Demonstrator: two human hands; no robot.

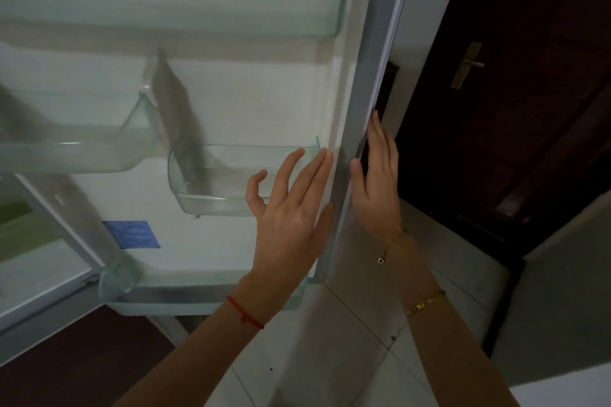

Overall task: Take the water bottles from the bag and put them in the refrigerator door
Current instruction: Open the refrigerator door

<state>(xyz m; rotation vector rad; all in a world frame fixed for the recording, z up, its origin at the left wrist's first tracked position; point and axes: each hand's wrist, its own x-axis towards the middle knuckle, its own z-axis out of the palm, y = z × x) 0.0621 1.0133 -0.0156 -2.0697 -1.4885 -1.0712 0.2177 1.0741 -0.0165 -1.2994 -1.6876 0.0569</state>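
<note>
The refrigerator door point(264, 102) stands open before me, its white inner side facing me. Its clear plastic shelves hold nothing: a long top one point(198, 3), a left one point(76, 142), a small middle one point(238, 182) and a bottom one point(185, 294). My left hand point(291, 208) hovers with fingers spread just in front of the small middle shelf, beside the door's edge. My right hand point(377, 178) lies flat on the door's outer edge point(373, 76), thumb on the grey seal, fingers behind it. No bottle or bag is in view.
A dark wooden room door point(529, 109) with a metal handle point(468, 64) stands to the right, close behind the fridge door. Pale floor tiles point(330, 357) lie below. The fridge interior point(29, 241) shows at the lower left. A blue sticker point(130, 234) is on the door liner.
</note>
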